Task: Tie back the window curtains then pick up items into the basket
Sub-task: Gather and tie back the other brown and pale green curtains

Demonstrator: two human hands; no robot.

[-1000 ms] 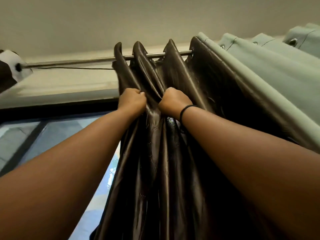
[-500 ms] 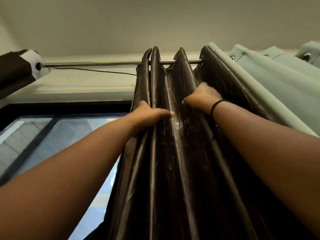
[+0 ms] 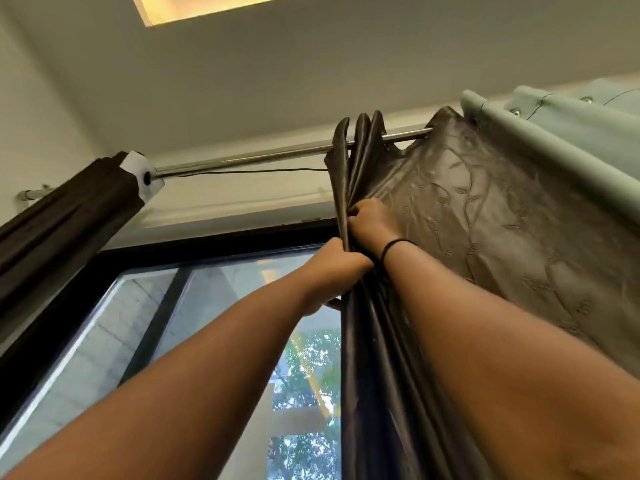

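Gripping high under the rod (image 3: 277,157): our left hand (image 3: 332,268) clutches the gathered folds of the brown curtain (image 3: 485,216), right hand (image 3: 372,221) just above, pinching the same bunch. Risk as we judge it: the glossy cloth slips our hold, or hard pulling snags its rings. Curtain looks shiny and leaf-embossed, bunched at left and spread flat toward the green curtain (image 3: 571,140).

Pale ceiling (image 3: 242,74) with lit recess (image 3: 194,6); black-framed window (image 3: 207,247), trees (image 3: 308,375) outside.
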